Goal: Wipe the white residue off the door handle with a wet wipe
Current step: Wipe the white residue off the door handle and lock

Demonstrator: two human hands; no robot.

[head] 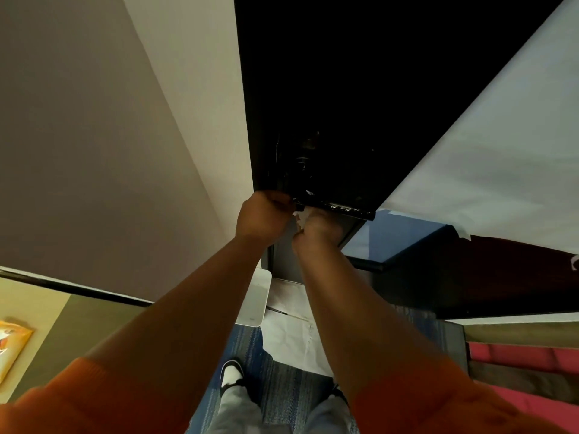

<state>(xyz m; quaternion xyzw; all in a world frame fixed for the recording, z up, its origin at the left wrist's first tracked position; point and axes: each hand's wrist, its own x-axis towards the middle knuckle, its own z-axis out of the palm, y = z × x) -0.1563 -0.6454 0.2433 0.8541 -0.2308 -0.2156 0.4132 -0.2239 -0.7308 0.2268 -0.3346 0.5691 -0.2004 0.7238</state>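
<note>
A black lever door handle point(341, 208) sticks out from the dark door point(344, 89), with whitish marks along its top. My left hand point(264, 216) is closed around the handle's left end near the door edge. My right hand point(318, 225) sits just under the handle and is closed on a crumpled white wet wipe point(301, 219), which touches the handle between both hands. Most of the wipe is hidden by my fingers.
A pale wall point(156, 120) runs on the left. A white sheet point(501, 145) covers the door's right side. A white bin point(258, 296) and white paper point(288, 333) lie on the blue carpet by my feet. Red and olive cushions point(526, 364) are at right.
</note>
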